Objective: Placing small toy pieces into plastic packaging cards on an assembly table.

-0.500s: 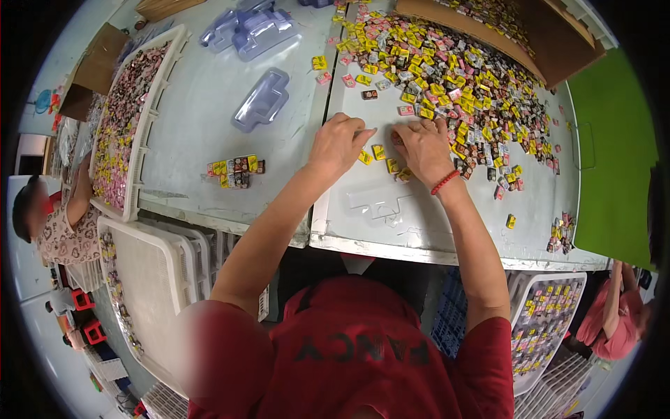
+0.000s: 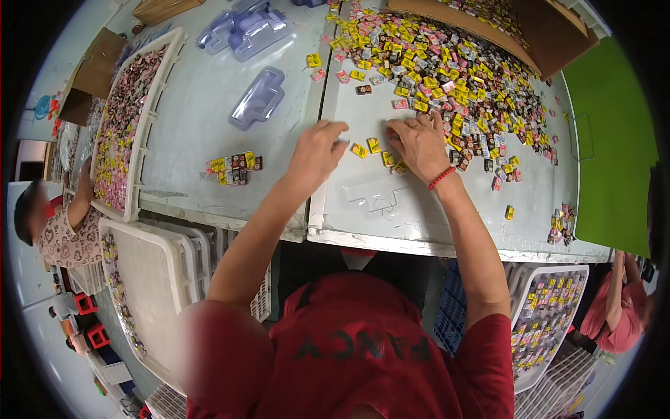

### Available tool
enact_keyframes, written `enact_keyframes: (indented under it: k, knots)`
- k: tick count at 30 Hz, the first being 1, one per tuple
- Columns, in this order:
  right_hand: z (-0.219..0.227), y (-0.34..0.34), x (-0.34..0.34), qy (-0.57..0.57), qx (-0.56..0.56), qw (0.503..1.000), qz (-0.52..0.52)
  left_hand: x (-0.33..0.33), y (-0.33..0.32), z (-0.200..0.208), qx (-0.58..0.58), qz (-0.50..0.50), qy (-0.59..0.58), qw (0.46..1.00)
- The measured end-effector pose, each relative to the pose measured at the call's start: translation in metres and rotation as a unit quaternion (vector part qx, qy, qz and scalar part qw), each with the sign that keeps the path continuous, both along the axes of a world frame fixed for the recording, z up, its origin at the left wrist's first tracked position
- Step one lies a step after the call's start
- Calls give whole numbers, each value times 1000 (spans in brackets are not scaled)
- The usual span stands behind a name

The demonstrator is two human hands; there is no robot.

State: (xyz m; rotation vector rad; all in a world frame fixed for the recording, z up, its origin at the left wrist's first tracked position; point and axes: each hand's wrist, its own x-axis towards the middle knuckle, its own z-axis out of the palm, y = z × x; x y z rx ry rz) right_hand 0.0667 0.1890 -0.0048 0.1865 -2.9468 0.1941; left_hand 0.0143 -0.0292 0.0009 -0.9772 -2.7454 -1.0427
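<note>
On the right part of the table my right hand [image 2: 422,146], with a red bead bracelet, has its fingers curled by the edge of a big heap of small boxes [image 2: 474,91] in yellow, pink, black and white. A small dark pinkish bit shows at its fingertips, too hidden to name. My left hand [image 2: 314,155] hovers near the table seam, thumb and forefinger apart with nothing between them. A few loose yellow boxes [image 2: 374,145] lie between the hands. Nearer me sits a clear stepped plastic tray [image 2: 368,195].
Left of my left hand lie a neat block of small boxes [image 2: 234,169] and a bluish plastic tray [image 2: 257,98]; more trays [image 2: 251,33] stand behind. A cardboard box [image 2: 474,31] borders the heap. White crates [image 2: 150,258] stand at left. Other people [image 2: 70,223] work at both sides.
My left hand has drawn back to the left, away from the loose yellow boxes, and its thumb and forefinger have parted. My right hand has barely shifted.
</note>
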Motion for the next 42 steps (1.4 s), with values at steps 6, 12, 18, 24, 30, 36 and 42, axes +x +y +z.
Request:
enact_keyframes:
  k: [6,12,18,24,30,36,42]
  knots:
    - [10,-6,1,-38,-1,999,21,39,10,-13,50,38,-22,998]
    - [10,-26,10,-25,23,999,16,39,17,-19,34,16,48,998]
    - [17,-15,23,-28,-56,998,17,33,4,-15,66,-8,58,996]
    - [15,-8,46,12,-71,997,22,51,-13,-20,52,33,75,995]
    - [8,-16,43,43,-50,998,21,33,-4,-20,65,-29,90,993]
    - [8,-19,39,-8,1,1000,-25,27,-8,-28,38,-2,122,992]
    - [14,1,51,63,-82,993,-60,13,0,-27,47,-23,104,993]
